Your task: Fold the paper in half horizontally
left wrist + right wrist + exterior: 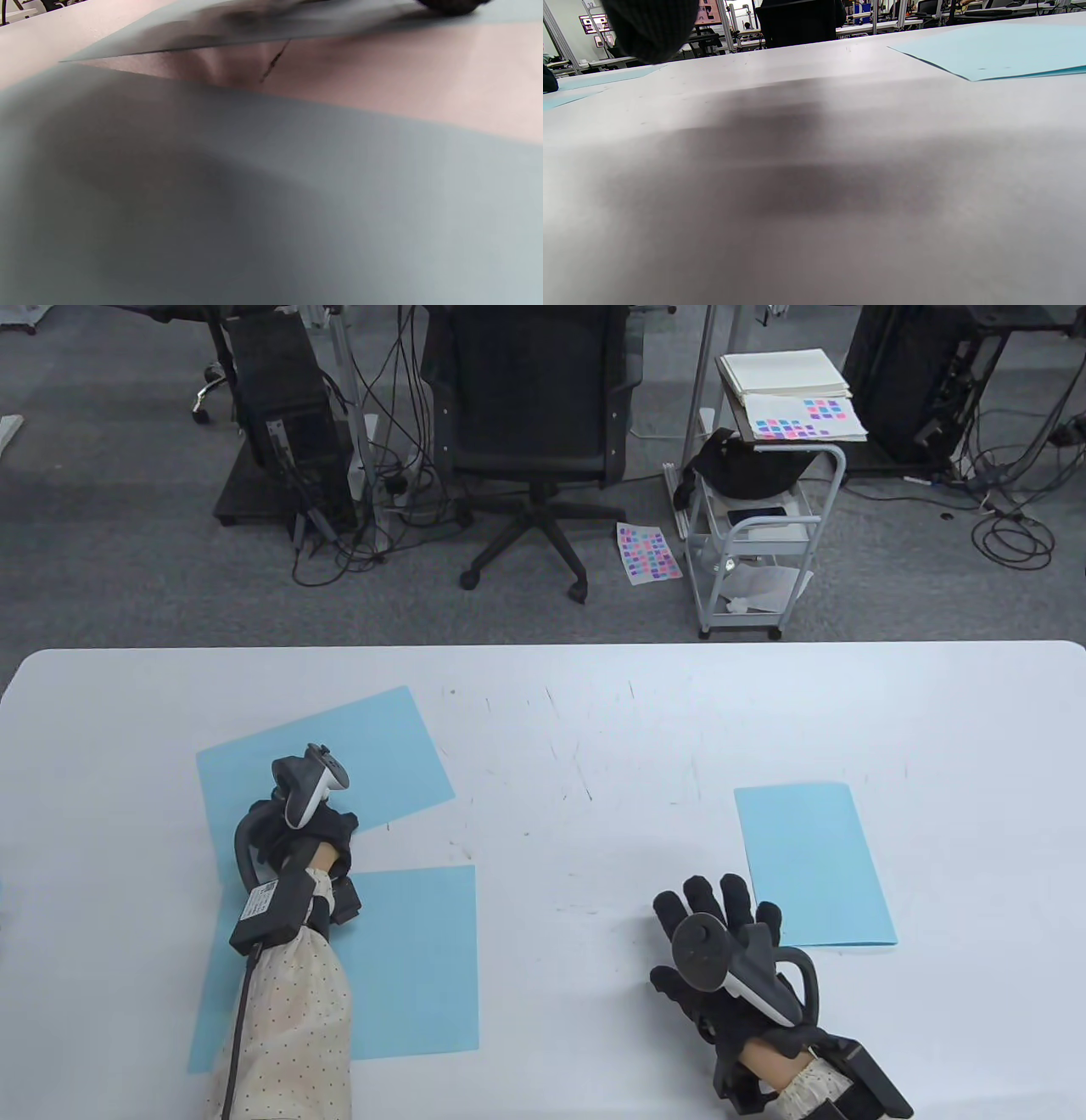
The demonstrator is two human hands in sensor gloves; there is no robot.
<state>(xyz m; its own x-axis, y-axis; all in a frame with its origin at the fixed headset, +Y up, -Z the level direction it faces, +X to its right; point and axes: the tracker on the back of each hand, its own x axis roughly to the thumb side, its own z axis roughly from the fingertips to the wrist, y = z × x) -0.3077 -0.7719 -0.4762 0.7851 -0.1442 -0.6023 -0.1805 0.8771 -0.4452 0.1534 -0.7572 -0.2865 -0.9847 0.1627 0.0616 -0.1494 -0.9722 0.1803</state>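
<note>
Three light blue sheets lie on the white table (594,712). A tilted sheet (365,755) lies at the far left, and a second flat sheet (416,959) lies nearer, under my left forearm. My left hand (297,836) is curled at the tilted sheet's near edge and holds it; that edge (254,29) looks slightly raised in the left wrist view, with a fingertip (449,4) on it. A narrower folded sheet (810,865) lies at the right. My right hand (717,903) lies open with its fingers spread on the bare table, just left of the folded sheet's near corner (1001,46).
Beyond the table's far edge stand a black office chair (530,415) and a white wheeled cart (759,534) with papers on it. Fine scratch marks (577,755) cross the middle of the table.
</note>
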